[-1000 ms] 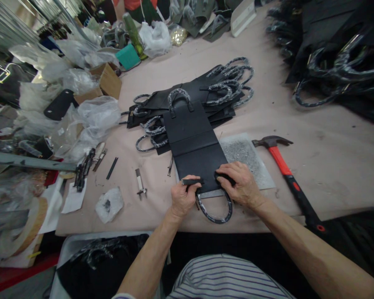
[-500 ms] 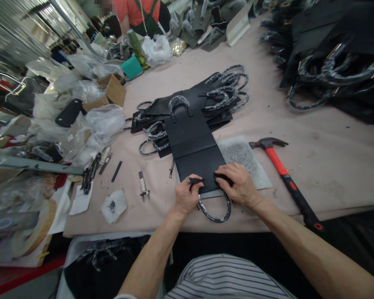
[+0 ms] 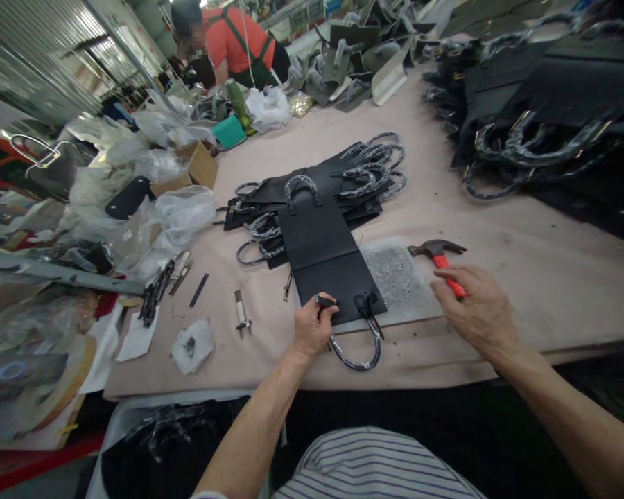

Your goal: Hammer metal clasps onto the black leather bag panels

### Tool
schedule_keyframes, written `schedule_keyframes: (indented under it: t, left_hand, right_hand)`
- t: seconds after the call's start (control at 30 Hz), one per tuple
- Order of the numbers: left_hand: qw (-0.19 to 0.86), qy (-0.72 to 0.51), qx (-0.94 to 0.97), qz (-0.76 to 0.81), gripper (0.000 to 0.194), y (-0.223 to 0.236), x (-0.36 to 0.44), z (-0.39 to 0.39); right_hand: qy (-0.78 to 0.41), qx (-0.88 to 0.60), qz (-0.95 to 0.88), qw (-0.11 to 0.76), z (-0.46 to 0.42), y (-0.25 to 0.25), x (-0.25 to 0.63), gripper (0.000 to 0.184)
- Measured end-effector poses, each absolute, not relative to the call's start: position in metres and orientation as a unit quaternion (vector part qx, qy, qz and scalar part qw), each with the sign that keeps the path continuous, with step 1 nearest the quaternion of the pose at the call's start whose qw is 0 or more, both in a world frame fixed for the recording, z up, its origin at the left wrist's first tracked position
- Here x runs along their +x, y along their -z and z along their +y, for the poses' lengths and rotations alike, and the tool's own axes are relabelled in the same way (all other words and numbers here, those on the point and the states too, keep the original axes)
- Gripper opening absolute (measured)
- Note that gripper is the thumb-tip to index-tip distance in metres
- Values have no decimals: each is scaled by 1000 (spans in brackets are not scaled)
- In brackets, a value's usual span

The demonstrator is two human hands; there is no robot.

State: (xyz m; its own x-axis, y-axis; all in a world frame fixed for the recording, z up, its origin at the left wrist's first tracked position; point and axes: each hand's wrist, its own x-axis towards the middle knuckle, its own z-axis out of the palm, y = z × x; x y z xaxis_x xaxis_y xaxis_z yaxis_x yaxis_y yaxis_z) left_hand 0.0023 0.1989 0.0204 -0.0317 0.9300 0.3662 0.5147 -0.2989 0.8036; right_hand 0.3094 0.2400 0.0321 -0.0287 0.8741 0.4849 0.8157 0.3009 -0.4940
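A flat black bag panel (image 3: 322, 246) lies before me with a plastic-wrapped loop handle (image 3: 361, 365) at its near edge. At the panel's near left corner my left hand (image 3: 315, 322) is closed on a dark narrow piece, apparently this handle's end; the fingers partly cover it. The handle's other end stands on the panel with dark tabs showing. To the right, my right hand (image 3: 475, 308) hovers over the claw hammer (image 3: 439, 260), thumb and fingers apart around its red grip. The hand and forearm hide the rest of the hammer's shaft.
Under the panel is a worn pale board (image 3: 395, 277). More black panels with wrapped handles (image 3: 364, 173) are piled behind, and a larger pile (image 3: 546, 132) is at right. A compass-like tool (image 3: 240, 312) and crumpled plastic (image 3: 192, 346) lie left. A person (image 3: 239, 45) leans over farther back.
My right hand has let go of the handle's right end and moved right to the hammer. My left hand keeps its place. The view has tilted up slightly, showing more of the other person.
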Motion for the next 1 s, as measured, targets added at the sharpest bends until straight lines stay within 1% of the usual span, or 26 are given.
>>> schedule_keyframes:
  t: [0.07,0.13,0.17,0.23,0.27,0.3,0.4,0.43,0.47,0.5,0.53,0.57,0.63,0.73,0.8,0.9,0.97,1.0]
  left_hand:
    - [226,-457,663,549,10,-22,4,199]
    - [229,-453,666,546,9,-23,5,200]
    - [231,-453,667,544,9,-23,6,200]
    - [234,-455,665,544,9,-23,6,200]
    - [235,-455,664,544,8,-22,6,200]
    - [236,-455,664,544,8,-21,6,199]
    - [234,-456,671,536,10,-18,6,199]
    - [234,-457,674,531,10,-17,6,199]
    - [235,-458,675,528,11,-17,6,199]
    - [235,-460,675,527,11,-16,6,199]
    - [237,-461,674,527,11,-16,6,199]
    - [238,-462,673,527,12,-15,6,199]
    - [240,-462,673,526,12,-14,7,199]
    - [239,-463,672,525,12,-13,6,200]
    - [234,-458,673,531,13,-11,6,200]
    - [221,-445,679,540,13,-8,5,201]
    - [221,-445,681,538,13,-6,5,201]
    - [226,-446,681,536,13,-6,5,201]
  right_hand:
    - [4,-634,-716,292,233,-21,327,22]
    - [6,-664,-713,226,226,-9,342,25]
    - [-9,-677,-705,210,224,-4,347,24]
    - [-75,-705,-671,218,223,1,355,19]
    - [-136,-713,-645,237,225,1,357,18]
    - [-222,-710,-617,259,228,-3,358,18]
    - [-536,-621,-492,291,235,-27,347,20]
    - [-601,-597,-442,295,236,-39,340,21]
    - [-630,-593,-401,300,235,-53,332,22]
    - [-627,-608,-377,307,232,-68,323,24]
    - [-599,-631,-375,321,228,-83,315,27]
    - [-556,-647,-402,333,223,-98,307,30]
    - [-436,-651,-516,347,212,-125,293,36]
    - [-222,-564,-719,339,199,-150,278,37]
    - [-123,-485,-813,297,195,-156,269,36]
    - [-54,-410,-880,234,194,-165,257,35]
    - [-36,-396,-887,235,192,-177,251,34]
    - [-27,-403,-877,258,190,-184,249,33]
